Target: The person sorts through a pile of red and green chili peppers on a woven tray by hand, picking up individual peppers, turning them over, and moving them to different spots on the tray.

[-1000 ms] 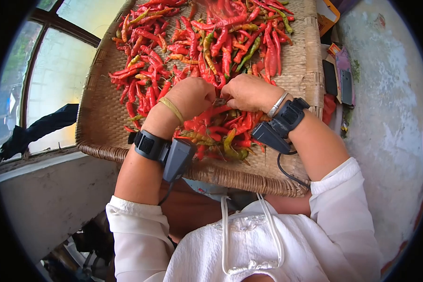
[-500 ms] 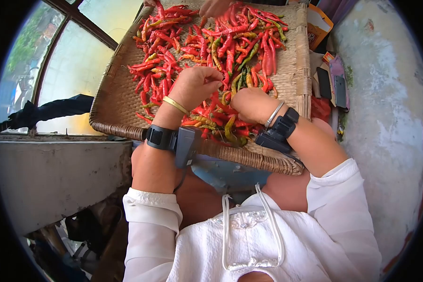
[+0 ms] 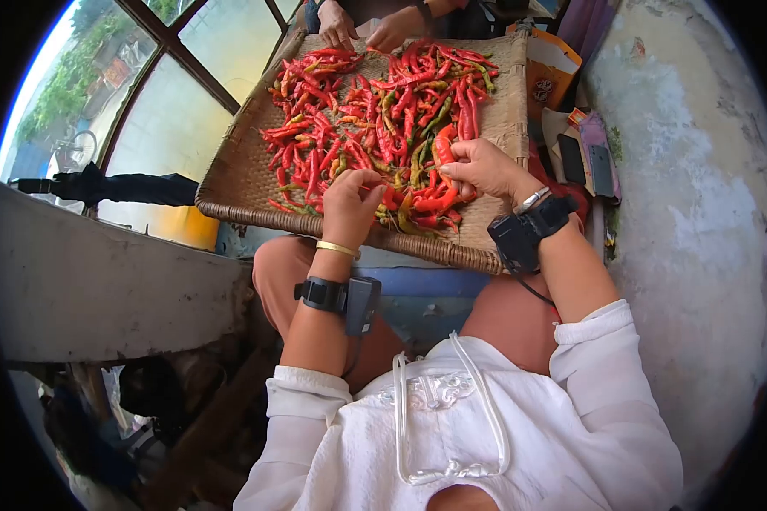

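Red chili peppers (image 3: 315,136), with some green and orange ones among them, lie spread in a shallow woven basket tray (image 3: 239,166). Above its near right part, my right hand (image 3: 490,173) pinches a large curved red chili pepper (image 3: 442,146) between thumb and fingers. My left hand (image 3: 348,207) hangs over the near edge of the pile, thumb and fingers curled closed. Whatever it may hold is too small or hidden to make out. Both wrists wear bracelets and black strapped devices.
At the tray's far edge are a co-worker's two hands (image 3: 396,28). A dark folded umbrella (image 3: 136,187) lies along the window at left. To the right, phones (image 3: 601,170) and an orange box (image 3: 550,77) sit beside a worn wall (image 3: 690,213).
My hands have moved apart, the right one rightward and up with a red chili pepper, the left one back toward me. The view has shifted, showing more of the co-worker's hands.
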A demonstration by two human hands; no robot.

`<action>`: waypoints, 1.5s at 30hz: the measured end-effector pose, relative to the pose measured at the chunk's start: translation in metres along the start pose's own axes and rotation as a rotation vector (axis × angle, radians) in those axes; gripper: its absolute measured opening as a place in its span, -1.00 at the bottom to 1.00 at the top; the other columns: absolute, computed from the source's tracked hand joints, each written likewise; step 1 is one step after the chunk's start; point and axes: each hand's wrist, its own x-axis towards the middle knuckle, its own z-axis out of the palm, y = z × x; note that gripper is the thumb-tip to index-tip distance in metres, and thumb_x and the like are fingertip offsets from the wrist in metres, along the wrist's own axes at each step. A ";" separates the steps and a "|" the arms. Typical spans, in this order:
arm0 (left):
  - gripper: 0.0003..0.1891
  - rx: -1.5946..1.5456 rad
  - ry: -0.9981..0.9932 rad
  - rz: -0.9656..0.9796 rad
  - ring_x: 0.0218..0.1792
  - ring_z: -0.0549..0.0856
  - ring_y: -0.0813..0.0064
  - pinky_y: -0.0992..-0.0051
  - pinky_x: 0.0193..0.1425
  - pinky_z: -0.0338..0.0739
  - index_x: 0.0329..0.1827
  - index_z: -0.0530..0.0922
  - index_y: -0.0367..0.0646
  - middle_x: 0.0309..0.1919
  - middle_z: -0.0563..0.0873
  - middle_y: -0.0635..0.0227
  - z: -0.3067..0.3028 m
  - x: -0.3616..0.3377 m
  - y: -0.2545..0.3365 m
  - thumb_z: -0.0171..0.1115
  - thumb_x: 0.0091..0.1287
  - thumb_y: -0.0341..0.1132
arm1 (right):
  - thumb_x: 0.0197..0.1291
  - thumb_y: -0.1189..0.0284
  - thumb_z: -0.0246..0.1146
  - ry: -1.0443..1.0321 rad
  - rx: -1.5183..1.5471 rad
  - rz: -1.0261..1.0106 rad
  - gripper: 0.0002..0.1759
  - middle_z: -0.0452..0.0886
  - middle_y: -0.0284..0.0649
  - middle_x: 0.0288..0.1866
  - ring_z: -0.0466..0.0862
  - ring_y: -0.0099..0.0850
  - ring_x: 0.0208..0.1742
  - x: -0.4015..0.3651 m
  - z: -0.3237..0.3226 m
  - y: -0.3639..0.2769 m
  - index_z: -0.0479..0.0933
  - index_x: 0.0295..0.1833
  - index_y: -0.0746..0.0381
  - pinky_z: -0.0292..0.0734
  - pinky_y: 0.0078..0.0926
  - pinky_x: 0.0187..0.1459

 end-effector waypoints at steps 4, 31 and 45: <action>-0.84 0.020 -0.048 0.113 -0.42 0.62 0.26 0.43 -0.32 0.51 -0.32 0.55 -0.23 -0.42 0.59 0.20 0.008 -0.006 0.005 0.29 0.02 -0.47 | 0.18 0.35 0.14 -0.191 0.121 0.176 -0.85 0.50 -0.41 -0.59 0.45 -0.73 -0.66 -0.020 0.011 -0.007 0.42 -0.36 0.18 0.28 -0.79 -0.69; -0.88 -0.735 -0.238 -0.372 -0.41 0.61 0.68 0.69 -0.32 0.55 -0.22 0.50 -0.24 -0.38 0.62 0.41 0.006 -0.009 -0.005 0.17 0.19 -0.48 | -0.02 0.42 0.24 0.183 -0.470 -0.346 -0.59 0.56 -0.03 -0.20 0.59 -0.23 -0.15 -0.027 0.076 0.015 0.42 0.00 0.31 0.46 -0.37 -0.11; -0.96 -0.960 -0.266 -0.445 -0.52 0.61 0.65 0.66 -0.42 0.56 -0.30 0.47 -0.13 -0.43 0.61 0.44 0.011 -0.004 0.002 0.14 0.23 -0.46 | -0.06 0.35 0.21 0.230 -0.461 -0.191 -0.81 0.57 -0.05 -0.45 0.58 -0.10 -0.32 -0.027 0.071 0.014 0.55 -0.34 0.23 0.44 -0.20 -0.23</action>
